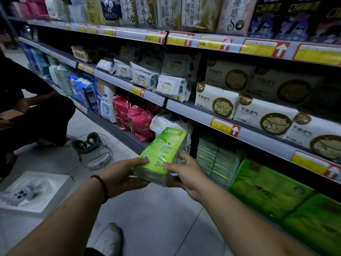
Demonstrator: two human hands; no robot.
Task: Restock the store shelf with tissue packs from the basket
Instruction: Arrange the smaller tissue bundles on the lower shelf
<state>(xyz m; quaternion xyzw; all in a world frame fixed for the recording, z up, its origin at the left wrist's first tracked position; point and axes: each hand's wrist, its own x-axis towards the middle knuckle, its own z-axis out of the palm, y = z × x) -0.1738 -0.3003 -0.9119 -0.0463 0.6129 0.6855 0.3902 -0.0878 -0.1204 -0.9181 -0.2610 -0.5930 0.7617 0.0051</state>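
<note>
Head view, nearest: a white shoe [108,239] on the pale tiled floor [156,218] between the person's two forearms.
Hands: the left hand [123,174] and the right hand [186,172] are both clamped on one green tissue pack [162,156], left thumb on its near left corner, right fingers over its right edge; a red string bracelet [102,185] sits on the left wrist.
Tissue pack: held in the air above the floor, tilted, its far end pointing toward the bottom shelf [129,137], not touching it.
Floor, left: a white foam tray [36,193] with a small grey item in it; farther on, a grey headset [88,143] lying near the shelf's edge.
Floor, open room: bare tile runs from the shoe up to the shelf front, and between tray and hands.
Bottom shelf, right: large green tissue bundles [276,196] at the front edge, with a stack of slim green packs [217,161] just beside them, directly beyond the right hand.
Bottom shelf, left: white bags [169,121], pink bags [136,119], then blue and white packs [92,93] along the row.
Middle shelf: white packs with a round cat emblem [263,117] to the right, small white wipe packs [147,78] to the left; yellow price tags [225,126] with white arrows on the rail.
Top shelf: tall upright packs [184,12], closely side by side.
Far left: another person [33,111] in dark clothes, crouched low in the aisle.
</note>
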